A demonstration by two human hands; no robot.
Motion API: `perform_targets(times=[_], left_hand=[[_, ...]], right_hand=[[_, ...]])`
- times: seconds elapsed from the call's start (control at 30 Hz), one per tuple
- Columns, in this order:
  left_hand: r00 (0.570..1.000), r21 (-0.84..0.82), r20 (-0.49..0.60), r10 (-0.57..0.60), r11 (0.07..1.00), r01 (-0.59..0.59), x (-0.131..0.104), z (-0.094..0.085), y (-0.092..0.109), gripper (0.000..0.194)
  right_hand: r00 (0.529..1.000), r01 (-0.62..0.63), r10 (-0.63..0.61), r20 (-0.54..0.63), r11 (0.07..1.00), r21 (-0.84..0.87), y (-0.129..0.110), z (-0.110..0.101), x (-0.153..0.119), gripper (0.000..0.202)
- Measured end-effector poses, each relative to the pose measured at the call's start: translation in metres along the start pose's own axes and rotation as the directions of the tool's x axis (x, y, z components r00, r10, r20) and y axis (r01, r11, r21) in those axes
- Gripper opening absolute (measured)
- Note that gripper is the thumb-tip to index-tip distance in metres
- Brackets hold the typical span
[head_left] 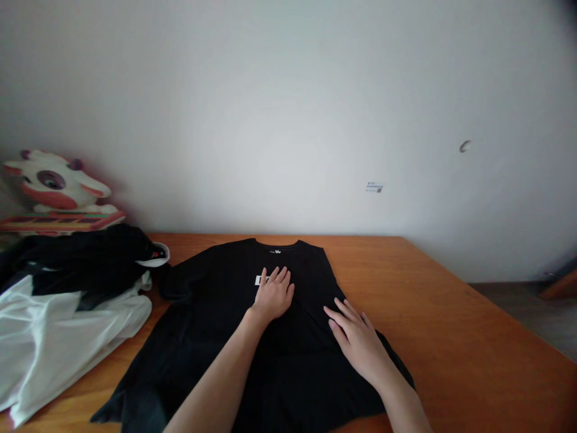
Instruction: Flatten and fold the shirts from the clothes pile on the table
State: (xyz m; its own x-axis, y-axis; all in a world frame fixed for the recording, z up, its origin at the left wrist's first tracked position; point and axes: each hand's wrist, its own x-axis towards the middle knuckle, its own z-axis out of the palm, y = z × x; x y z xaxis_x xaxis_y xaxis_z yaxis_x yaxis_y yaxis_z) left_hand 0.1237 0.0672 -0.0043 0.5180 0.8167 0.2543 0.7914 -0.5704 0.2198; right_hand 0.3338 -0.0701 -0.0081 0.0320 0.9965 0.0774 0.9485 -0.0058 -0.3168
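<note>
A black T-shirt (279, 379) lies spread on the wooden table, its neckline toward the wall and its front facing up. My left hand (274, 294) rests flat on the chest, fingers extended, partly covering a small white print (258, 280). Lower and to the right, my right hand (354, 334) lies over the shirt's right side, fingers stretched out and somewhat apart. Neither hand grips the cloth. On the left, the shirt's sleeve (180, 279) looks bunched and creased. The bottom of the shirt is partly hidden behind my forearms.
The wooden table (451, 337) stands against a pale wall (288, 120). At the left lie a white garment (67, 337), dark clothing (90, 255) and a white-edged item (155, 255). Behind them sits a cow-shaped toy keyboard (63, 222). The table's right edge slopes toward the floor.
</note>
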Motion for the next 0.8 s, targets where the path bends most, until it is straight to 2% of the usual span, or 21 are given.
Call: perform_targets(times=[0.13, 0.2, 0.47, 0.8], left_hand=[[0.989, -0.050, -0.099, 0.113, 0.992, -0.119, 0.003, -0.006, 0.005, 0.036], [0.980, -0.098, -0.098, 0.172, 0.978, -0.182, 0.003, -0.009, 0.007, 0.030], [0.949, -0.196, -0.062, 0.311, 0.928, -0.317, -0.003, -0.015, -0.001, 0.031], [0.936, -0.188, 0.007, 0.353, 0.920, -0.345, -0.009, -0.019, 0.002, 0.037]], right_hand=[[0.995, 0.055, -0.053, -0.079, 0.998, 0.023, -0.001, -0.001, -0.007, 0.040], [0.992, 0.076, -0.073, -0.100, 0.997, 0.030, -0.001, -0.002, -0.009, 0.038], [0.986, 0.111, -0.109, -0.123, 0.994, 0.013, -0.007, -0.013, -0.007, 0.036], [0.980, 0.112, -0.101, -0.172, 0.992, 0.052, -0.009, -0.018, -0.007, 0.024]])
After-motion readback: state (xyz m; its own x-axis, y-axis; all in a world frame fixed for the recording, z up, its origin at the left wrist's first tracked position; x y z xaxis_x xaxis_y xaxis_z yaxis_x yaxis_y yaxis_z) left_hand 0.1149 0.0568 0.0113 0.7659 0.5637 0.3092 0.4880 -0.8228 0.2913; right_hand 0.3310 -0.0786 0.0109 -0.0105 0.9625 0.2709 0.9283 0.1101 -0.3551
